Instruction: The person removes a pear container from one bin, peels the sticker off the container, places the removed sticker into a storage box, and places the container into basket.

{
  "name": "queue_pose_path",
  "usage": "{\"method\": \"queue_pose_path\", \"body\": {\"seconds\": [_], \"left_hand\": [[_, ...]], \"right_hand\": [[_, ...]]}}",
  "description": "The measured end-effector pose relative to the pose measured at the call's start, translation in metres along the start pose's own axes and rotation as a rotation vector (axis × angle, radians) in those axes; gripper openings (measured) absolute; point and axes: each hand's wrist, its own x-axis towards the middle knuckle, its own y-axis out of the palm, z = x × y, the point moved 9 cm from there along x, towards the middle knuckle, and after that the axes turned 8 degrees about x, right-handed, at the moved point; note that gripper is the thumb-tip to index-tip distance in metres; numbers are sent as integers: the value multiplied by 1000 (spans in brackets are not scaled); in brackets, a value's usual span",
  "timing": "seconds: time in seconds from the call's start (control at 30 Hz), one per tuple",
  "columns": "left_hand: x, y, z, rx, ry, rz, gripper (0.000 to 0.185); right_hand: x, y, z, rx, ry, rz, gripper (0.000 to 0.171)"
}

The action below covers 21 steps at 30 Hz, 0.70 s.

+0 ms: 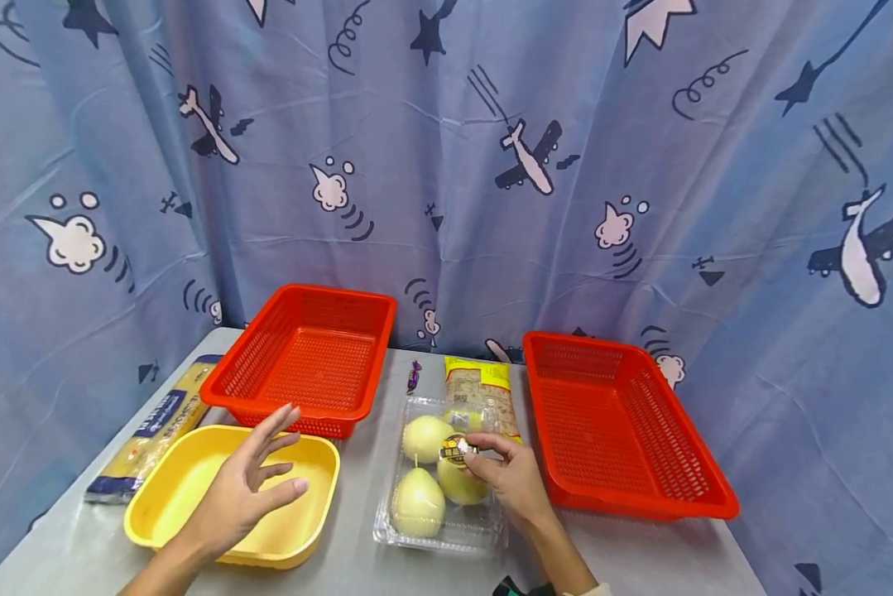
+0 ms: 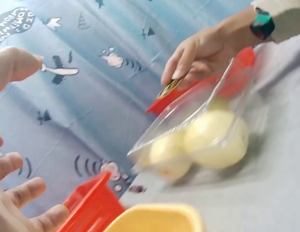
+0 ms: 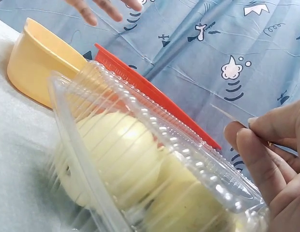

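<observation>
My right hand (image 1: 507, 472) pinches a round black-and-gold label (image 1: 456, 449) between thumb and fingertips. The label is held over a clear plastic clamshell box (image 1: 446, 542) with several pale yellow pears (image 1: 418, 502) inside. In the right wrist view the label (image 3: 221, 112) shows nearly edge-on, apart from the lid. From the left wrist view the label (image 2: 169, 89) also appears above the box. My left hand (image 1: 241, 488) hovers over a yellow plastic basin (image 1: 325, 488), fingers spread and holding nothing.
One red basket (image 1: 375, 364) stands behind the basin, another red basket (image 1: 632, 503) right of the box. A yellow-topped food bag (image 1: 479, 377) and a purple-wrapped candy (image 1: 414, 377) lie behind the box. A long noodle-like packet (image 1: 156, 430) lies at the left edge; a curtain (image 1: 446, 165) hangs behind.
</observation>
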Motion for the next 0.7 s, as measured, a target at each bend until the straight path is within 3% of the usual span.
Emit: {"method": "queue_pose_path", "body": {"seconds": [0.13,0.5,0.7], "left_hand": [[-4,-20,1,70,-22,-19,80],[-22,-61,3,230,52,-148,89],[-28,-75,9,309,19,-162,92]], "right_hand": [[1,0,0,-4,5,2,32],[0,-3,-2,-42,-2,-2,28],[0,-2,-2,-30,-1,-4,28]]}}
